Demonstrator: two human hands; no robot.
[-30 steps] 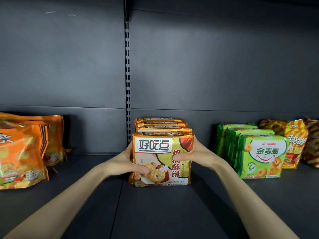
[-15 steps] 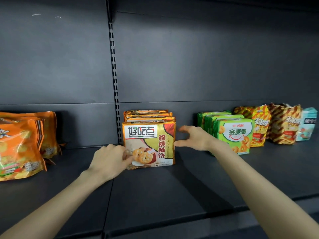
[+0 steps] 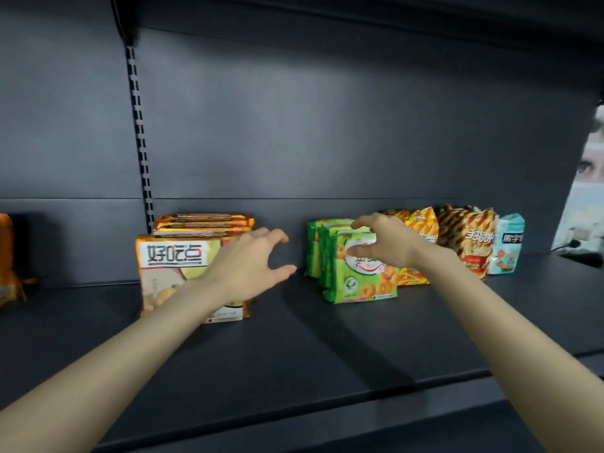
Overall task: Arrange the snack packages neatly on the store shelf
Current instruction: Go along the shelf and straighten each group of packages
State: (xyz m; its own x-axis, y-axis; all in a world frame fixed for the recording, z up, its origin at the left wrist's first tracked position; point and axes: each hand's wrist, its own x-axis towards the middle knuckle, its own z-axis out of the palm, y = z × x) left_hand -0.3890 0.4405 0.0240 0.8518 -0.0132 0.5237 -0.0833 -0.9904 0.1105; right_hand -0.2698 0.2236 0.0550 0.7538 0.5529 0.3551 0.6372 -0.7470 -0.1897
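Note:
A row of orange walnut-biscuit packs [image 3: 176,266] stands upright on the dark shelf [image 3: 294,348], left of centre. My left hand [image 3: 248,266] hovers open in front of the row's right side, fingers spread, holding nothing. To the right stands a row of green ring-biscuit packs [image 3: 353,282]. My right hand [image 3: 385,243] is open over the front green pack's top, fingers curled toward it; contact is unclear. Behind the green row stand yellow-red striped bags [image 3: 421,227], another striped bag [image 3: 470,240] and a pale blue pack [image 3: 508,243].
An orange bag [image 3: 8,256] shows at the far left edge. The slotted upright [image 3: 140,138] runs down the back panel. The shelf's front lip [image 3: 294,416] runs below my forearms. A poster and a cable lie past the shelf's right end.
Both hands let go of the orange packs and moved right. My right hand now reaches the green packs. The view has swung right, pushing the orange bags out of frame.

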